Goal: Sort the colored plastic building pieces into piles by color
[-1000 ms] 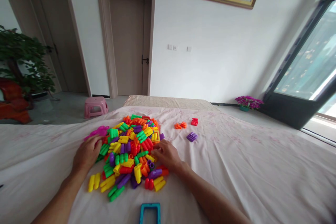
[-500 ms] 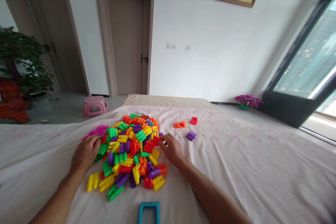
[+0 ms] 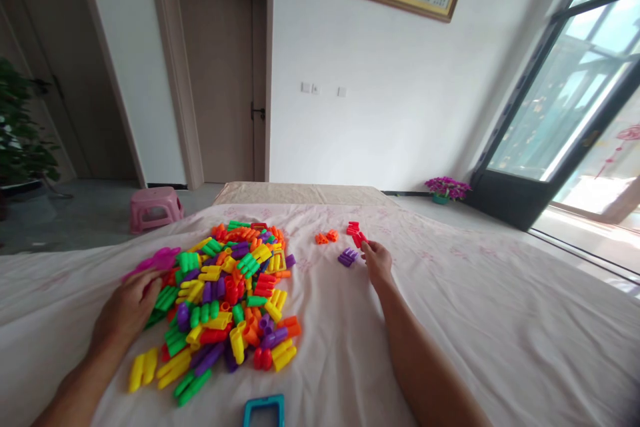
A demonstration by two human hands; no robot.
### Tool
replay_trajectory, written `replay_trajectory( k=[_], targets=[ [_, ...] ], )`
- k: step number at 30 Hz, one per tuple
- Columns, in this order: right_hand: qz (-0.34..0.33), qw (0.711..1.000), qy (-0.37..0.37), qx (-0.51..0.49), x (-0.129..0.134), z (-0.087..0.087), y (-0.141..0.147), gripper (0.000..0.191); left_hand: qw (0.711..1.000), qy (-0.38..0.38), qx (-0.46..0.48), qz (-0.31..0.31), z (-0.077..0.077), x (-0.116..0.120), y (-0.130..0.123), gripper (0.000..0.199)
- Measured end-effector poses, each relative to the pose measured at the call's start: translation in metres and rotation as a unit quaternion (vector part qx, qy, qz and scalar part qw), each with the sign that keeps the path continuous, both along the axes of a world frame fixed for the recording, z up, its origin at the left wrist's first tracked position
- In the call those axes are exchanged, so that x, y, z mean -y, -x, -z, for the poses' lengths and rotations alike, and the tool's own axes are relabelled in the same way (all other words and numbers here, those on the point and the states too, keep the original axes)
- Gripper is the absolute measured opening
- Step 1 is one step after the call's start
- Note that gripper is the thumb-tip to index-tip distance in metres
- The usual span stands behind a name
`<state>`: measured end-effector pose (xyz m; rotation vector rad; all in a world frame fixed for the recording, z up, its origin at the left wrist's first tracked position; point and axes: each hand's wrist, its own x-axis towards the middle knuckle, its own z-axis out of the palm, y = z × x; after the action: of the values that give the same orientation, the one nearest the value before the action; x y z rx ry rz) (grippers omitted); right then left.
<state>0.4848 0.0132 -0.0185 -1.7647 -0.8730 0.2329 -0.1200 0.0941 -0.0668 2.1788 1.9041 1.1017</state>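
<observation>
My right hand (image 3: 379, 261) pinches a red plastic building block (image 3: 359, 239) just in front of a small group of red blocks (image 3: 353, 227). Close to its left lie purple blocks (image 3: 347, 256) and orange blocks (image 3: 327, 237). A big heap of bullet-shaped blocks (image 3: 220, 287) in red, yellow, green, purple and orange covers the left of the bed-like surface. At the heap's left edge rests my left hand (image 3: 129, 303), fingers curled beside green blocks (image 3: 163, 300) and a magenta flat piece (image 3: 155, 261); whether it grips anything is hidden.
A pale floral cloth (image 3: 480, 320) covers the surface, wrinkled in places. A blue rectangular frame (image 3: 264, 403) lies at the near edge. Beyond stand a pink stool (image 3: 157, 208) at left and a pot of purple flowers (image 3: 447, 189) at right.
My right hand has carried a red block from the heap's right side over to the small red group. My left hand stays by the heap. The view has turned slightly to the right.
</observation>
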Motion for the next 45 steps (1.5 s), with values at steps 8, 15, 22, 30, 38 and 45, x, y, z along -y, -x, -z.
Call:
replay_trajectory(
  k=[8, 15, 22, 30, 38, 45],
  targets=[
    [-0.016, 0.991, -0.065, -0.113, -0.019, 0.027, -0.025, 0.065, 1.000, -0.004, 0.011, 0.004, 0.000, 0.000, 0.001, 0.046],
    [0.019, 0.999, -0.035, 0.022, -0.012, 0.020, -0.012, 0.050, 1.000, -0.005, 0.016, -0.003, -0.004, 0.003, -0.002, 0.044],
    [-0.205, 0.968, -0.074, 0.121, -0.006, -0.008, 0.077, 0.030, 1.000, -0.004, 0.023, -0.001, -0.012, 0.009, -0.009, 0.044],
    [-0.416, 0.887, 0.008, 0.198, 0.016, -0.021, 0.183, 0.021, 1.000, -0.019, 0.022, -0.006, -0.010, 0.009, -0.009, 0.045],
    [-0.393, 0.914, 0.004, 0.105, 0.011, -0.010, 0.197, 0.019, 1.000, -0.007, 0.014, -0.001, -0.007, 0.006, -0.006, 0.047],
    [-0.168, 0.981, -0.048, 0.081, -0.006, -0.027, 0.102, 0.044, 1.000, 0.002, 0.018, -0.004, -0.003, 0.004, -0.003, 0.045]
  ],
)
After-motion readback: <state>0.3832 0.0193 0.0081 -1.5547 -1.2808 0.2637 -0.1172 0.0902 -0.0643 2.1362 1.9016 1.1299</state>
